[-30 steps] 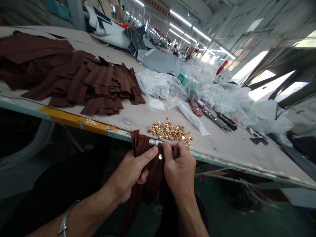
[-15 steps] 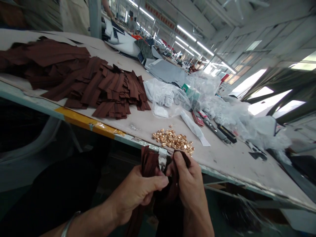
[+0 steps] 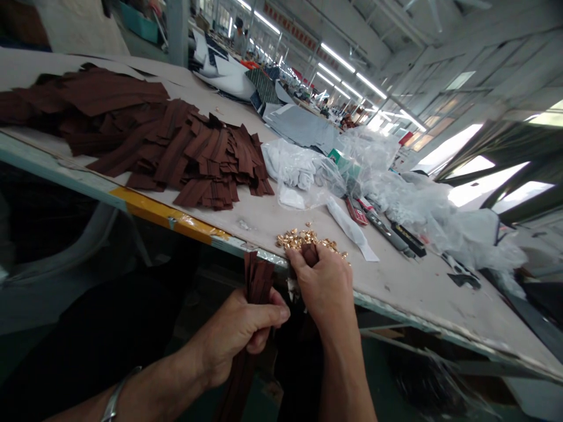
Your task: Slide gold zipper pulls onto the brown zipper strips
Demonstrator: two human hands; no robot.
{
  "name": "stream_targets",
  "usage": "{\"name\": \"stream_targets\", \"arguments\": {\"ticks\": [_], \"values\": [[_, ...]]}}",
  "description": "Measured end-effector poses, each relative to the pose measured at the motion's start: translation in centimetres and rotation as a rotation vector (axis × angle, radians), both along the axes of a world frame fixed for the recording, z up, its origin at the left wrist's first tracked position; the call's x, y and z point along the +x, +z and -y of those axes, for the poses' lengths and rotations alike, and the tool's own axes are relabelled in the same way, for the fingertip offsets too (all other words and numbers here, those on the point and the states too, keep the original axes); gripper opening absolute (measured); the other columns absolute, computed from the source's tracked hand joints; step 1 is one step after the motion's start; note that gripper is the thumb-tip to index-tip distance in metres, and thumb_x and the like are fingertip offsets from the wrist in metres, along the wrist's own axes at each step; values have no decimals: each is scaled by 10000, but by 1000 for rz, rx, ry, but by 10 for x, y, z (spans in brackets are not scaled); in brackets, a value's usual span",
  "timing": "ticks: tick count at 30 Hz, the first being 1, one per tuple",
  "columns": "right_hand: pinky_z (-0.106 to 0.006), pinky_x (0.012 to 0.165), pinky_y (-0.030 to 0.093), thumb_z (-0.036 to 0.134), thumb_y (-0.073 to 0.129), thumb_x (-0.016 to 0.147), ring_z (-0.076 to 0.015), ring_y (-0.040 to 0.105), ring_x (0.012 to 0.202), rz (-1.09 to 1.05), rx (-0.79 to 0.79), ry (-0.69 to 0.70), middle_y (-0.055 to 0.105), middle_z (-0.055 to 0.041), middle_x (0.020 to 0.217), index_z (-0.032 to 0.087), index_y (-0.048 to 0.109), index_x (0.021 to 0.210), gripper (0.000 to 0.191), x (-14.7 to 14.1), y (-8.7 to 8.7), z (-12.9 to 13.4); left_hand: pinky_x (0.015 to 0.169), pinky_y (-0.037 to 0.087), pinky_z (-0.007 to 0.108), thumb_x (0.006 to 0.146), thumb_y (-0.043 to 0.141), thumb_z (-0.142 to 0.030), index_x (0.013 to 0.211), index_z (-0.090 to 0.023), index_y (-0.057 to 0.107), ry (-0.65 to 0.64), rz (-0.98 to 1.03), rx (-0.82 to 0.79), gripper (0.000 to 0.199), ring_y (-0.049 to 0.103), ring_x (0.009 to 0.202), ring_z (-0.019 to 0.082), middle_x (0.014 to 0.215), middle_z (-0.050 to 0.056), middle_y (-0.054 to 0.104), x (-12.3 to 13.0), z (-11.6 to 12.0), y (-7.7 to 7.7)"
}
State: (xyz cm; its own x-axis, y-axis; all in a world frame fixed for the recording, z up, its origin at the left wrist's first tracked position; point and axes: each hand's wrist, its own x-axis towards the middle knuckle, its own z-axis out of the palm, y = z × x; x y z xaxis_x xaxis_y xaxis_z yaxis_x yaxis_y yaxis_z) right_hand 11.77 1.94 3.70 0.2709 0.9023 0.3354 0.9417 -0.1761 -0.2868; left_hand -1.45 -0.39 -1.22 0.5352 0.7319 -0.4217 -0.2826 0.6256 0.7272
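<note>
My left hand [image 3: 244,322] is closed round a bundle of brown zipper tapes [image 3: 258,278], whose ends stick up above the fist and whose lengths hang below it. Thumb and fingertips are pressed together; whether they pinch anything more is unclear. At the table edge, my right hand [image 3: 323,278] curls over the near side of a heap of small gold metal pieces [image 3: 292,237], possibly zipper sliders. A brown zipper tape [image 3: 309,253] shows between its thumb and fingers. The right fingertips are hidden, so I cannot tell whether they touch the gold pieces.
A large pile of brown zipper tapes [image 3: 189,152] covers the table's left part. Clear plastic bags [image 3: 303,170], a white strip [image 3: 352,228], a grey-handled cutter [image 3: 389,234] and scissors [image 3: 461,272] lie to the right. Yellow tape [image 3: 167,217] runs along the table's front edge.
My right hand has moved up and forward from beside the left hand to the gold heap, carrying brown tape. My left hand has shifted slightly left and down with its bundle.
</note>
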Motion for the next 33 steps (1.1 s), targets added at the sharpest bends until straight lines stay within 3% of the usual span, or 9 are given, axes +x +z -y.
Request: {"name": "stream_targets", "arguments": {"ticks": [6,10,13,16,20,27,33], "values": [[-247,491,305,331,633,777,-113,397,483,-292,13,47,443,65,500,190,577,636,207,7,5,21,413,180,192,688,681,-252,722,-169,590,0,43,-21,127,331,379,26,547,-68,513,-3,0,-3],[-228,511,385,372,676,768,-122,497,564,-702,6,48,581,25,627,171,608,832,221,12,-5,55,416,213,188,765,652,-458,724,-146,620,36,74,-40,316,357,380,31,563,-38,551,-3,0,-4],[-202,453,325,374,701,778,-107,501,543,-1012,-96,86,661,2,694,187,559,955,295,13,-13,72,409,215,188,809,502,-637,716,-126,641,45,89,-49,538,372,378,40,557,-6,573,-3,0,-4],[-196,413,242,356,717,782,-96,504,512,-1189,-131,148,703,-14,724,196,531,1005,331,12,-19,73,401,220,184,814,432,-687,700,-118,646,68,71,-38,619,394,381,49,551,11,587,-2,0,-4],[-190,399,207,338,731,778,-69,453,457,-1260,-123,194,694,-3,711,193,528,1027,352,12,-21,64,405,236,179,816,435,-680,695,-120,648,79,58,-45,611,427,393,59,542,12,590,-2,0,-3],[-166,392,230,345,748,771,-50,369,439,-1246,-96,150,530,76,624,206,544,1010,344,13,-20,55,418,266,172,818,582,-495,717,-133,660,71,44,-46,384,443,416,53,568,-7,595,-2,1,-7],[-176,379,255,414,696,809,-58,352,437,-1191,13,141,515,59,649,196,585,1010,317,14,-33,52,448,338,177,779,666,-432,726,-150,652,116,1,-1,287,472,470,74,577,-23,577,1,6,-10]]}}
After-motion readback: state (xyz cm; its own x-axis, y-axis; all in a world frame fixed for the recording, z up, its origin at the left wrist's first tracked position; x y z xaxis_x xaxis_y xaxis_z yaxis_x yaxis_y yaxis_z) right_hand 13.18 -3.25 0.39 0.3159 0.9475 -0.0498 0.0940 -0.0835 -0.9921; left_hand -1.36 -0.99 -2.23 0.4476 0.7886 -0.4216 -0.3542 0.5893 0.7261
